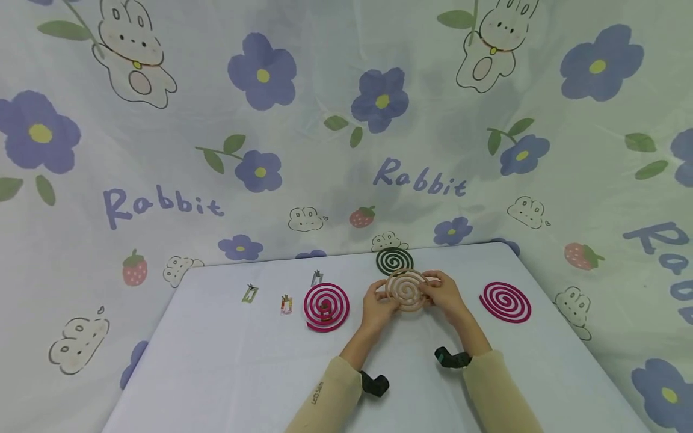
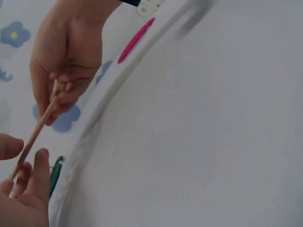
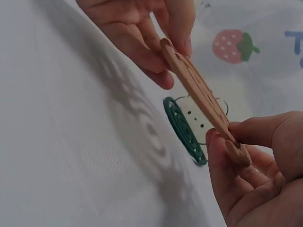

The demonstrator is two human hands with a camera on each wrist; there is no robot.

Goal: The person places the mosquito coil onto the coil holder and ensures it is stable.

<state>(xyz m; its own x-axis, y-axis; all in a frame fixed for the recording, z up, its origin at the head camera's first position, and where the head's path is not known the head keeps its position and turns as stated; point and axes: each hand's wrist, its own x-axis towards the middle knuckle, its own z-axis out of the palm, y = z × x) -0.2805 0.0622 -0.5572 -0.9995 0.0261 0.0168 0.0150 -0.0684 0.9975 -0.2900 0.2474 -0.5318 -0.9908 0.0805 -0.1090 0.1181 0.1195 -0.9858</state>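
A tan mosquito coil point(image 3: 196, 97) is held up over the table between both hands, its flat spiral face seen in the head view and its edge in both wrist views. My left hand point(image 1: 377, 310) grips its left rim with thumb and fingers. On the right rim, my right hand point(image 1: 445, 294) pinches the coil between thumb and fingers. Behind it, a dark green coil point(image 1: 394, 261) lies near the table's back edge. The right wrist view shows a spiral shadow falling on the white cloth.
One magenta coil point(image 1: 314, 307) lies left of my hands, a small stand-like piece showing at its middle. Another magenta coil point(image 1: 506, 302) rests at the right. Small flat pieces lie further left: a greenish one point(image 1: 249, 293), a colourful one point(image 1: 286, 305) and a silvery one point(image 1: 317, 278).
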